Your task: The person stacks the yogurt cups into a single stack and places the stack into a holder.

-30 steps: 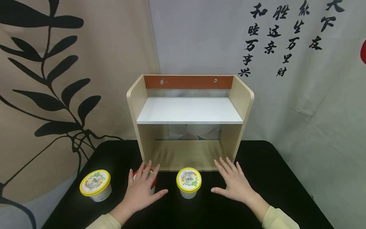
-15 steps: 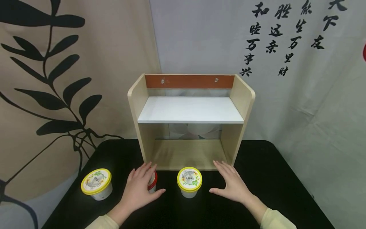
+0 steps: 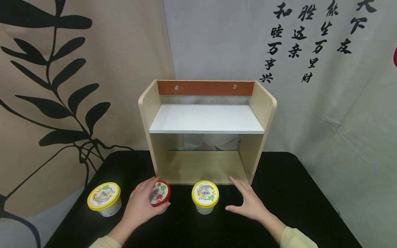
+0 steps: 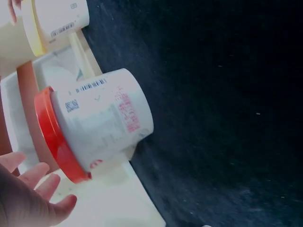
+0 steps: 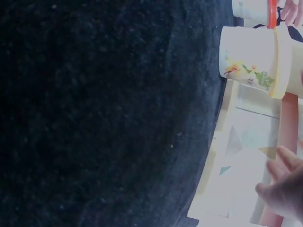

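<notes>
Three lidded tubs on the black table [image 3: 310,206], all upright. Left to right:

Left yellow-lidded tub [image 3: 104,199]: out by the table's left side, apart from both hands. Same handling guess as the rest: light, fill level unknown.

Left hand [image 3: 139,201]: thumb and fingers spread in a loose C about the red lid, thumb at the near side. Left wrist view shows a gap between fingertips and rim, so I read no grip.

Red-lidded tub [image 3: 160,193]: on the table just in front of the shelf unit's [image 3: 206,119] left end, within the left hand's reach. Looks like thin plastic or coated card: light, wall likely to flex if squeezed, smooth enough to slip. Not fragile, I'd say, though it could dent. Best hold: thumb and fingers opposed on the wall just under the rim, light pinch. Don't lift by the lid alone; can't tell how tightly it fits.

Middle yellow-lidded tub [image 3: 205,198]: between the hands, in front of the shelf. Tapered wall, so gripping low may let it slide; go high.

Right hand [image 3: 248,201]: fingers extended, thumb well out, holding nothing, right of that tub and clear of it.
</notes>
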The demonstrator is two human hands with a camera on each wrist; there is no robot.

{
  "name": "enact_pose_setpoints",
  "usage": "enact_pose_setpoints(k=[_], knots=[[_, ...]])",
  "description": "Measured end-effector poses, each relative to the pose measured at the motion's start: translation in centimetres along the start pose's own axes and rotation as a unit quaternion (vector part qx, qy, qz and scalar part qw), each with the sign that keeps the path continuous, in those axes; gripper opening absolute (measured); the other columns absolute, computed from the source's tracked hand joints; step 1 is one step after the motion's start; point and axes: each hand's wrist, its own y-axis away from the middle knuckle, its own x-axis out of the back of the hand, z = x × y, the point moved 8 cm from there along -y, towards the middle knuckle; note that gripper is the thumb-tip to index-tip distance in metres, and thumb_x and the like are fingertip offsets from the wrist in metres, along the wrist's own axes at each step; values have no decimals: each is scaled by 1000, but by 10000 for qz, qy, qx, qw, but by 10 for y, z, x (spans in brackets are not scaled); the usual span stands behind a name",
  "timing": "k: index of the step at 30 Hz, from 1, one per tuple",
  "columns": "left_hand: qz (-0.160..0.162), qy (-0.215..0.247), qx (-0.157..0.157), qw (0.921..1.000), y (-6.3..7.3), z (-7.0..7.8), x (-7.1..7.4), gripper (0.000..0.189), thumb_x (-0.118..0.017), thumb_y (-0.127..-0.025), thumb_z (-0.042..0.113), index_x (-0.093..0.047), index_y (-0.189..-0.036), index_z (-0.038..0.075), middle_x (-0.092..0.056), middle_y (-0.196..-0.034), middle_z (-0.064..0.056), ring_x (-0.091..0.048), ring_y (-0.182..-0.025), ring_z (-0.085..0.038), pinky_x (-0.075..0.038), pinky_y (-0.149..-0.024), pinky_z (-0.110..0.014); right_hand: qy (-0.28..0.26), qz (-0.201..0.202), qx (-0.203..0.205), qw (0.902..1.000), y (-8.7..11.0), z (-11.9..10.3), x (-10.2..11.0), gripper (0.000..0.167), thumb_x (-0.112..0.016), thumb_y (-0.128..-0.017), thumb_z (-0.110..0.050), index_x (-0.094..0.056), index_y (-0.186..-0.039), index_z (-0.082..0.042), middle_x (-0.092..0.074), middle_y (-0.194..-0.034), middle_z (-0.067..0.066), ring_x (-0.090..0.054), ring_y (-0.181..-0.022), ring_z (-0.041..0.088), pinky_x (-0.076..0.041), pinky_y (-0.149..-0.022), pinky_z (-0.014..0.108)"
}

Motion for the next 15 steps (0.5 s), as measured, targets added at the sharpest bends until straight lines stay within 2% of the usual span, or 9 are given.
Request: enact_pose_setpoints(k=[8, 15], knots=[[-66, 700, 393, 9968, 6, -23, 2, 99, -87, -67, 54, -46, -142, 5, -51, -138, -21, -49, -123, -42, -45, -94, -65, -688, -357, -185, 9968, 1, 5, -14, 97, -86, -76, -35, -34, -154, -9, -39, -154, 15, -34, -138, 43, -31, -103, 70], [-207, 1060, 788, 9910, 11, -43, -2, 106, -89, -67, 50, -37, -148, 4, -43, -144, -24, -44, -128, -44, -41, -96, -67, -1241, -549, 1, 9908, -2, 4, -27, 96, -86, -77, -27, -32, -154, -6, -41, -152, 16, -33, -137, 44, -27, -105, 71]])
